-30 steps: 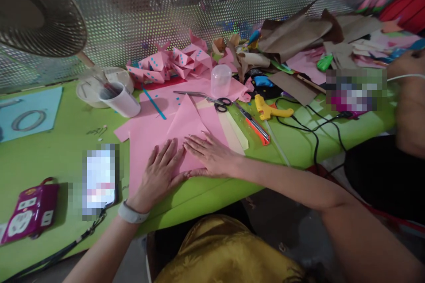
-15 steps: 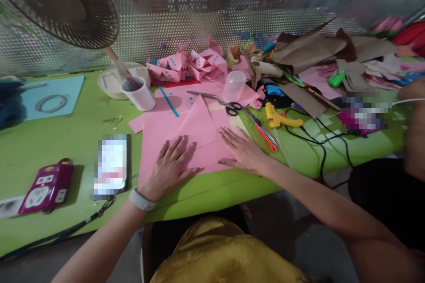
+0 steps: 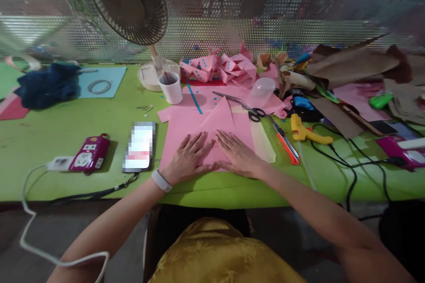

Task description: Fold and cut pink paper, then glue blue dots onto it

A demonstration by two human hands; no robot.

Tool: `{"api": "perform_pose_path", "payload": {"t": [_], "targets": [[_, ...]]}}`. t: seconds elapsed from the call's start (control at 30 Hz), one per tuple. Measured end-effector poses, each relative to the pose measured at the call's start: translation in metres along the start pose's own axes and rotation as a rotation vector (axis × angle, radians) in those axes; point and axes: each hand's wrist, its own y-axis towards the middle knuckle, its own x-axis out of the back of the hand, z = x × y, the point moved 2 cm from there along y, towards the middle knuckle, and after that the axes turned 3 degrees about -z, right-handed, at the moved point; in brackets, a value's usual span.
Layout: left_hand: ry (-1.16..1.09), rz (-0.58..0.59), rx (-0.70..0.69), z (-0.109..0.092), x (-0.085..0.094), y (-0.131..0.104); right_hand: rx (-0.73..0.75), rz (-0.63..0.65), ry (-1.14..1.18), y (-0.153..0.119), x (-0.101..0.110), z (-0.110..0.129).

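Note:
Both hands rest flat on pink paper at the table's near edge. My left hand (image 3: pixel 191 157) lies with its fingers stretched over the left part of a folded pink sheet (image 3: pixel 217 119), whose pointed tip faces away from me. Pressed on the right part of it is my right hand (image 3: pixel 237 154), fingers also stretched out. The thumbs almost meet. Beneath lies a larger pink sheet (image 3: pixel 175 128), with a pale yellow sheet (image 3: pixel 262 141) showing at its right. Black-handled scissors (image 3: pixel 255 114) lie just beyond the folded tip. Parts of the folded sheet are hidden under my palms.
To the right lie an orange utility knife (image 3: pixel 288 146) and a yellow glue gun (image 3: pixel 307 131) with black cables. A phone (image 3: pixel 140 147) and a purple power adapter (image 3: pixel 89 154) are at left. Behind stand a fan (image 3: pixel 129 6), a white cup (image 3: pixel 171 88) and folded pink paper shapes (image 3: pixel 215 68).
My right hand has slid left across the paper, closer to my left hand. The view has turned left, and the person's arm at the right edge is out of view.

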Motion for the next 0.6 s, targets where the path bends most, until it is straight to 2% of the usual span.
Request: {"api": "perform_pose_path", "payload": {"t": [0.2, 0.4, 0.5, 0.53, 0.6], "targets": [[0.039, 0.028, 0.035, 0.006, 0.013, -0.029, -0.008, -0.008, 0.025, -0.009, 0.003, -0.010], [0.068, 0.049, 0.104, 0.015, 0.021, -0.065, -0.112, 0.081, -0.017, -0.032, 0.011, -0.028], [0.023, 0.055, 0.137, 0.021, 0.042, -0.067, -0.149, 0.074, -0.016, -0.036, 0.030, -0.031], [-0.008, 0.040, 0.158, 0.023, 0.052, -0.062, -0.158, 0.043, -0.009, -0.032, 0.039, -0.029], [-0.087, -0.015, 0.286, 0.027, 0.072, -0.045, -0.195, -0.056, 0.022, -0.016, 0.059, -0.022]]}}
